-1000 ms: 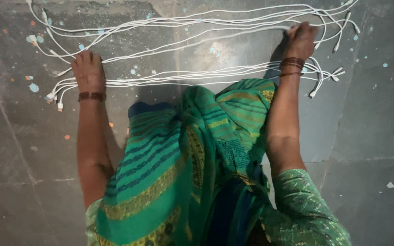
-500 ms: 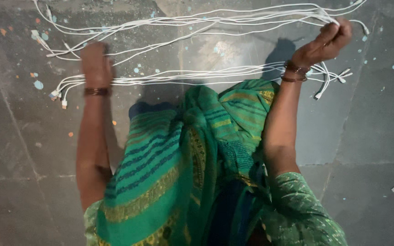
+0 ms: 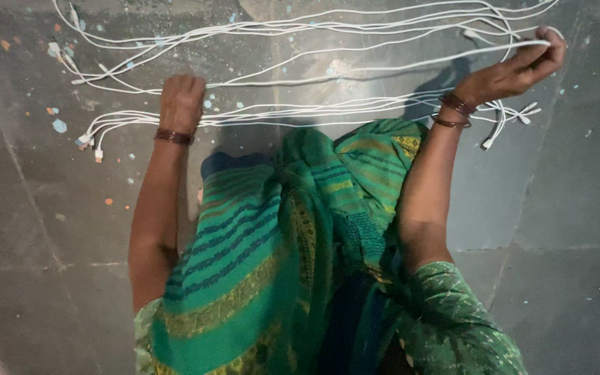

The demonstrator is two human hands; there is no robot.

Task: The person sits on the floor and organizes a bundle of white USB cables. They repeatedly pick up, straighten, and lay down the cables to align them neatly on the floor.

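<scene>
A bare working floor, likely a home workshop: grey stone slabs (image 3: 564, 180) flecked with paint spots (image 3: 59, 126), strewn with white cables (image 3: 328, 28).

No packages, labels, signs or screens show anywhere in the view.
</scene>
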